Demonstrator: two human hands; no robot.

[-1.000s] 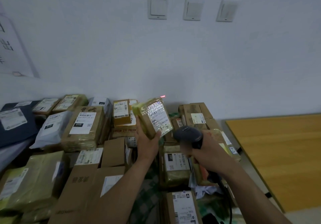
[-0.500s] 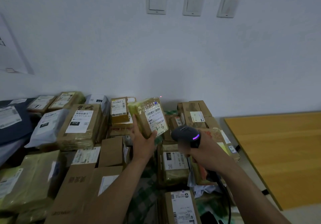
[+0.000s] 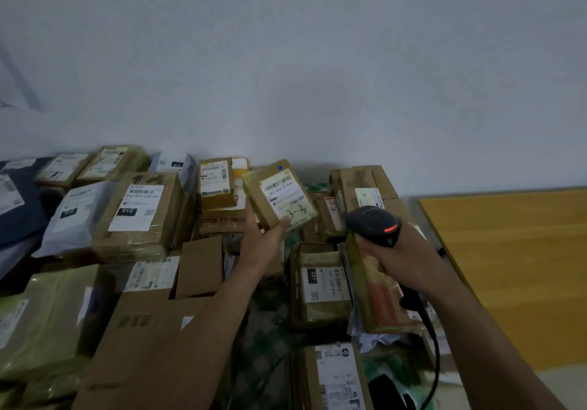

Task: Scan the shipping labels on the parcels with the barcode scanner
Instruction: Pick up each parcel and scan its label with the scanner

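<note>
Black barcode scanner [image 3: 371,222] shifted right, away from taped brown parcel [image 3: 279,199].
Left hand [image 3: 262,241] grasps parcel; right hand [image 3: 403,250] grips scanner.

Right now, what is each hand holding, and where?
Left hand holds the small parcel by its lower end; right hand grips the barcode scanner by its handle.

Parcel sorting room, labelled parcels [image 3: 136,215] heaped by white wall [image 3: 286,75]

Small brown taped cardboard parcel [image 3: 255,195], tilted, held raised in left hand [image 3: 257,244]; its white barcode label [image 3: 284,198], marked "3-3", faces the camera. Black handheld barcode scanner [image 3: 373,223], red light lit, gripped in right hand [image 3: 403,250] nearby
</note>
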